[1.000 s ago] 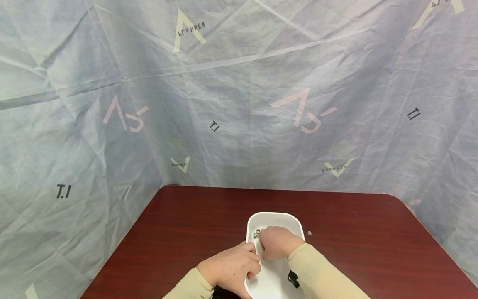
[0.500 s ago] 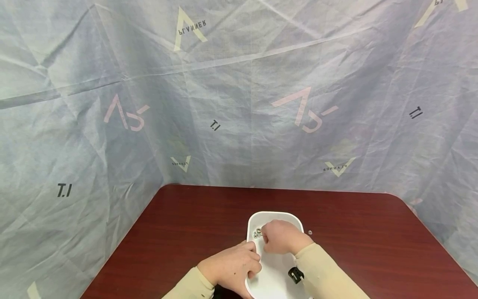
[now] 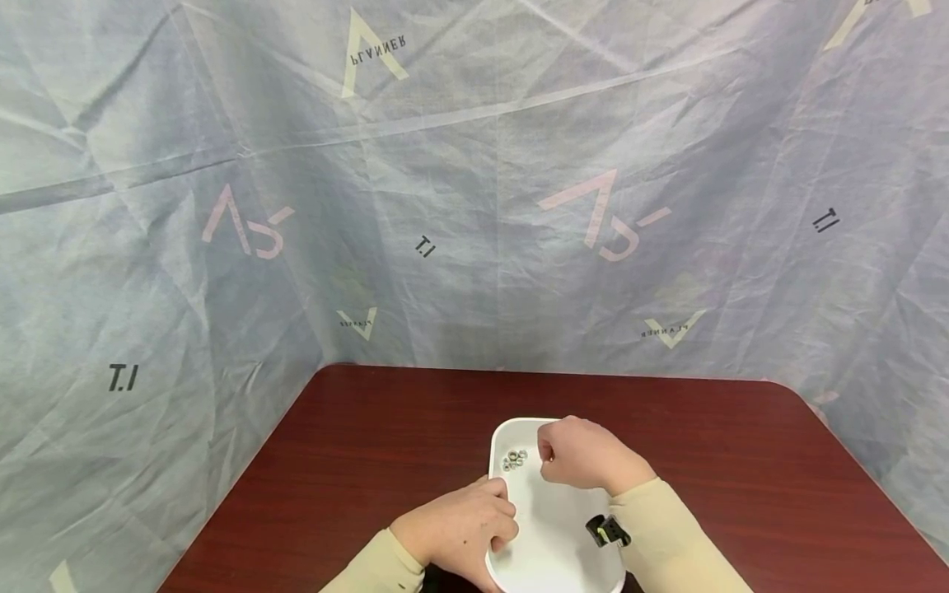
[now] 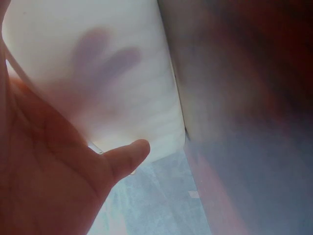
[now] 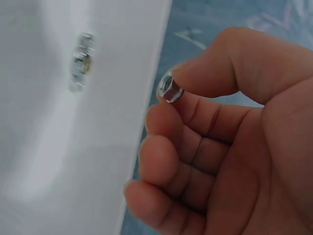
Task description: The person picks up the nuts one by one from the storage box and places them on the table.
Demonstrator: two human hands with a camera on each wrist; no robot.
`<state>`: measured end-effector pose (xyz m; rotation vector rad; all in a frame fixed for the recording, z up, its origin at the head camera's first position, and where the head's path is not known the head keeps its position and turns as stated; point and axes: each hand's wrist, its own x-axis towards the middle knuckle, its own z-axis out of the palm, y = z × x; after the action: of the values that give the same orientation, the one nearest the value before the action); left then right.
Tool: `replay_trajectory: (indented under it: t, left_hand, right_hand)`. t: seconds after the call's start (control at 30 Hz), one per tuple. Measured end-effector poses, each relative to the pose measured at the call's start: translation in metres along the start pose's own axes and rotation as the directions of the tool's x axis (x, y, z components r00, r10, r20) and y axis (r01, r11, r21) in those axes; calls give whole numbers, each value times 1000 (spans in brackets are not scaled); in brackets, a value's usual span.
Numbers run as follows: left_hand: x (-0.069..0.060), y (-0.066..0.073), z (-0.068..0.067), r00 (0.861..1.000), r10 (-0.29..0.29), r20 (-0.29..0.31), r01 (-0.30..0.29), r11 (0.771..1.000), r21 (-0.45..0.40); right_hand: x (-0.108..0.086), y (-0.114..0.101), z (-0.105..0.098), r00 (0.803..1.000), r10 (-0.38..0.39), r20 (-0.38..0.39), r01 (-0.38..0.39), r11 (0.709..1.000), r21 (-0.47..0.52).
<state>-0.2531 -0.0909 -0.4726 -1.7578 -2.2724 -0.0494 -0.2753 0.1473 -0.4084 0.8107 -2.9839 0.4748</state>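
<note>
My right hand (image 5: 234, 122) pinches a silver hex nut (image 5: 170, 89) between thumb and forefinger, the other fingers curled below. In the head view this hand (image 3: 589, 453) is over the right side of a white tray (image 3: 549, 527). Several metal nuts (image 3: 513, 459) lie grouped inside at the tray's far left; the right wrist view shows them blurred (image 5: 80, 63). My left hand (image 3: 463, 527) grips the tray's left wall, fingers over the rim. The left wrist view shows its thumb (image 4: 128, 157) against the outside of the tray (image 4: 161, 98).
The tray stands on a dark red table (image 3: 371, 461). A black wrist strap piece (image 3: 608, 530) shows at my right sleeve (image 3: 670, 535). Grey printed cloth (image 3: 474, 206) hangs behind the table and at both sides.
My right hand has moved right and away from the grouped nuts, uncovering more of them. The small nut on the table right of the tray is no longer seen. My left hand stays on the tray.
</note>
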Motion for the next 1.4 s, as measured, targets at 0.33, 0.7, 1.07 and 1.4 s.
replay_trajectory:
  t: [0.33, 0.7, 1.07, 1.4]
  left_hand:
    - [0, -1, 0, 1000, -4, 12, 4, 1000, -21]
    - [-1, -2, 3, 1000, 2, 15, -1, 999, -33]
    - [-1, -2, 1, 1000, 3, 20, -2, 1000, -22]
    - [-1, -1, -1, 1000, 4, 18, -4, 1000, -11]
  right_hand:
    - [-20, 12, -29, 993, 115, -8, -113, 986, 123]
    - [-37, 58, -28, 975, 216, -43, -206, 963, 173]
    - [-42, 99, -13, 959, 278, -48, -268, 951, 155]
    - [-42, 116, 2, 955, 295, -25, -287, 944, 163]
